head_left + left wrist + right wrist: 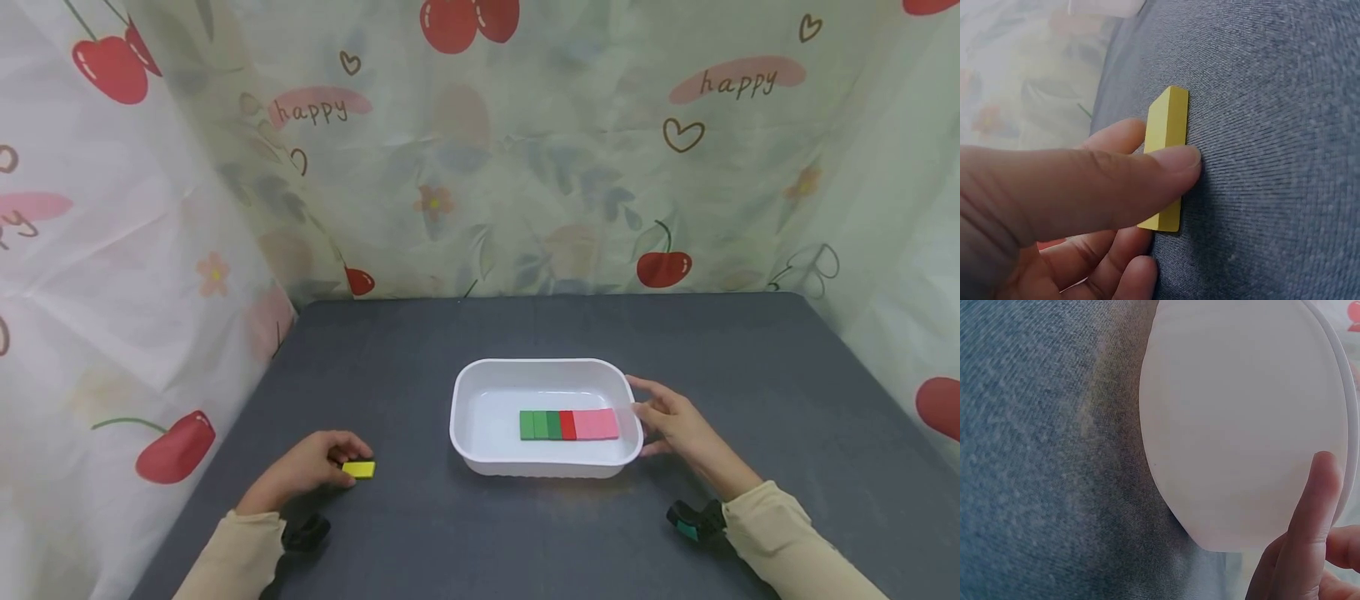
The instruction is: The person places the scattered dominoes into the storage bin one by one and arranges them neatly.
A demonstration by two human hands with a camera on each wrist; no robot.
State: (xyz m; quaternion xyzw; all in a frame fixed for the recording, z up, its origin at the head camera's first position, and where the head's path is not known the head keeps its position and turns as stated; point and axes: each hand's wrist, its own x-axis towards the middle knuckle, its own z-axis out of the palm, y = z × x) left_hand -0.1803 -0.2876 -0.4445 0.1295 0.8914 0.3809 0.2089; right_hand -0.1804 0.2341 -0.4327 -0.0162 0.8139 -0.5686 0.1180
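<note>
My left hand [318, 460] is at the left part of the table. Its thumb and fingers pinch a flat yellow block [358, 470], which stands on its narrow side against the dark cloth in the left wrist view. A white plastic tray [480, 454] stands near the table's middle. Inside it a row of coloured blocks lies side by side: green blocks [534, 425], a red block [567, 425] and pink at the right end [596, 424]. My right hand [678, 425] touches the tray's right end, fingers spread along the rim, thumb against the outer wall.
A dark grey cloth covers the table [405, 533]. Patterned curtains with cherries [525, 167] hang behind and at both sides. A dark wrist device [697, 521] shows below the right sleeve, and another [306, 533] by the left sleeve.
</note>
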